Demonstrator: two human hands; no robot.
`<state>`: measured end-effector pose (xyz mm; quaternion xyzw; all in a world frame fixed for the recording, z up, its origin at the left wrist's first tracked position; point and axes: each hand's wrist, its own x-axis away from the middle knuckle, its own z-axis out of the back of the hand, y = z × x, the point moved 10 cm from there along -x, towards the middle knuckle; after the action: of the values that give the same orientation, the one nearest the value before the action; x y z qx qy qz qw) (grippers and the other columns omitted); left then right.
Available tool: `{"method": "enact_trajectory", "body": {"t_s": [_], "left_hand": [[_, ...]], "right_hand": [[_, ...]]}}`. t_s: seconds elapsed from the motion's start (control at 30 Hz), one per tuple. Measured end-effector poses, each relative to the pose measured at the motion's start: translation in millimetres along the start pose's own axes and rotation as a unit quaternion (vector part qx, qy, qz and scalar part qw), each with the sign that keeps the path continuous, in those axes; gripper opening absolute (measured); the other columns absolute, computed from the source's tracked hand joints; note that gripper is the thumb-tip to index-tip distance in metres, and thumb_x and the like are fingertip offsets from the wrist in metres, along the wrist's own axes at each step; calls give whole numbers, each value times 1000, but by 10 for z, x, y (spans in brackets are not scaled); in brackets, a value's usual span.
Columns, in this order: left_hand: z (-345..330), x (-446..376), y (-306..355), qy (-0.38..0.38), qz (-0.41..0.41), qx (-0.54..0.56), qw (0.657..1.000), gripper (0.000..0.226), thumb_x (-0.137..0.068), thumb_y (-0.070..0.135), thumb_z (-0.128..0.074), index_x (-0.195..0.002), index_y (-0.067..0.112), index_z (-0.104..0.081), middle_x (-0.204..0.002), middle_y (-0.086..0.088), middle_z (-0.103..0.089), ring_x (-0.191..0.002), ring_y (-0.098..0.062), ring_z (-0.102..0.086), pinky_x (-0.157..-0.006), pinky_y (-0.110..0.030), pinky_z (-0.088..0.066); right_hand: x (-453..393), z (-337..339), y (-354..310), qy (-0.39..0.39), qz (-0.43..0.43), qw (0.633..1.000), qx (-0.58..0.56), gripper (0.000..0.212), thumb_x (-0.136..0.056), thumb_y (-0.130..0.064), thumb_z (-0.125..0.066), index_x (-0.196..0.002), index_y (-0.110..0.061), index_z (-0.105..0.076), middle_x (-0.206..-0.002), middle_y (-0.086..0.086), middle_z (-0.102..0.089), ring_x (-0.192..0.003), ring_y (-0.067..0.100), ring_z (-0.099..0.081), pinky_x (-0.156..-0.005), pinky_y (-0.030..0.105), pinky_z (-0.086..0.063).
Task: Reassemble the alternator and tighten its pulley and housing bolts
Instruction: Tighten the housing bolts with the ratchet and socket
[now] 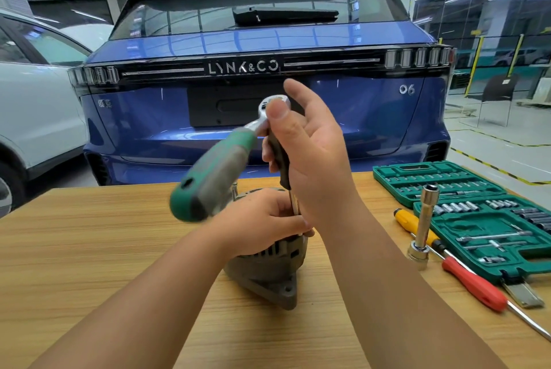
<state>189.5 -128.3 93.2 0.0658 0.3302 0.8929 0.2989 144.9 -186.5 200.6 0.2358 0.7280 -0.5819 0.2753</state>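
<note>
The alternator [269, 267] sits on the wooden counter [89, 249]. The left hand [262, 224] grips its top, fingers curled. The right hand [310, 154] holds a green-handled ratchet [214, 178] upright above it, thumb pressing its head.

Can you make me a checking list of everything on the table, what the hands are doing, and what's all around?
Surface: wooden table, tools along its right side.
Job's things: grey alternator stands mid-table; green-handled ratchet sits atop a vertical extension bar.
Clutter: open green socket case; yellow screwdriver; red screwdriver; upright long socket.
Grippers: left hand grips the alternator's top by the bar's lower end; right hand holds the bar's dark upper part, thumb on the ratchet head.
Cables: nothing seen.
Surroundings: blue car behind the table, white car left.
</note>
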Motion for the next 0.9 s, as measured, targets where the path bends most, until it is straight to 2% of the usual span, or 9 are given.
{"method": "enact_trajectory", "body": {"t_s": [0.07,0.17,0.23,0.33,0.47,0.57,0.63,0.73,0.9], "left_hand": [[-22,-3,4,-17,14,-22,1000,15,-101,40,-62,-89,48,-65,-82,41,-66,-80,21,-61,-67,-11,-42],[-46,-7,16,-31,24,-17,999,12,-101,43,-62,-91,46,-68,-86,36,-69,-81,17,-62,-72,-18,-44],[-54,-7,15,-38,30,-5,999,11,-100,42,-62,-98,40,-73,-94,28,-74,-86,12,-65,-79,-22,-47],[-27,2,-4,-38,33,8,999,13,-100,38,-63,-101,34,-75,-95,24,-76,-89,10,-66,-83,-24,-46],[17,39,8,-61,17,29,998,11,-97,30,-68,-96,31,-78,-97,18,-78,-98,-1,-70,-103,-41,-50],[48,50,41,-66,-1,55,996,15,-88,33,-70,-96,25,-80,-98,10,-79,-101,-11,-71,-108,-48,-47],[51,49,39,-68,-4,73,995,19,-84,32,-70,-96,21,-80,-99,6,-79,-103,-15,-72,-110,-49,-46],[32,56,10,-76,-1,83,994,14,-90,25,-72,-100,21,-80,-102,7,-80,-106,-13,-72,-111,-49,-45],[35,45,-16,-71,2,86,994,11,-95,17,-72,-94,25,-80,-99,10,-79,-100,-5,-72,-107,-42,-49]], "right_hand": [[10,88,-17,51,3,999,20,57,-91,-43,-68,-137,-15,-50,-72,-6,-64,-63,6,-56,-58,20,-48],[-13,266,-49,112,17,992,50,23,-95,-33,-70,-100,-12,-64,-59,-8,-54,-52,9,-48,-47,22,-41],[-50,318,6,99,-19,994,41,24,-97,-28,-67,-87,-8,-58,-60,-3,-51,-52,13,-45,-47,24,-41],[-69,213,111,19,-76,995,-60,14,-90,-24,-67,-97,-14,-60,-66,-4,-54,-60,13,-49,-56,26,-44],[-49,173,166,25,-90,987,-131,24,-80,-19,-71,-100,-17,-57,-69,-6,-54,-62,10,-50,-56,24,-41],[-32,128,166,26,-82,988,-131,23,-82,-15,-72,-98,-19,-57,-69,-9,-56,-62,9,-49,-57,24,-41],[-15,103,149,24,-68,991,-116,20,-86,-10,-72,-96,-19,-58,-71,-8,-57,-61,9,-49,-56,22,-43],[-8,57,159,7,-77,992,-100,21,-85,-12,-74,-98,-20,-59,-75,-6,-59,-63,8,-51,-59,23,-44],[-34,69,235,-32,-152,967,-202,29,-76,-10,-71,-99,-25,-63,-78,-6,-63,-64,10,-56,-63,25,-43]]}}
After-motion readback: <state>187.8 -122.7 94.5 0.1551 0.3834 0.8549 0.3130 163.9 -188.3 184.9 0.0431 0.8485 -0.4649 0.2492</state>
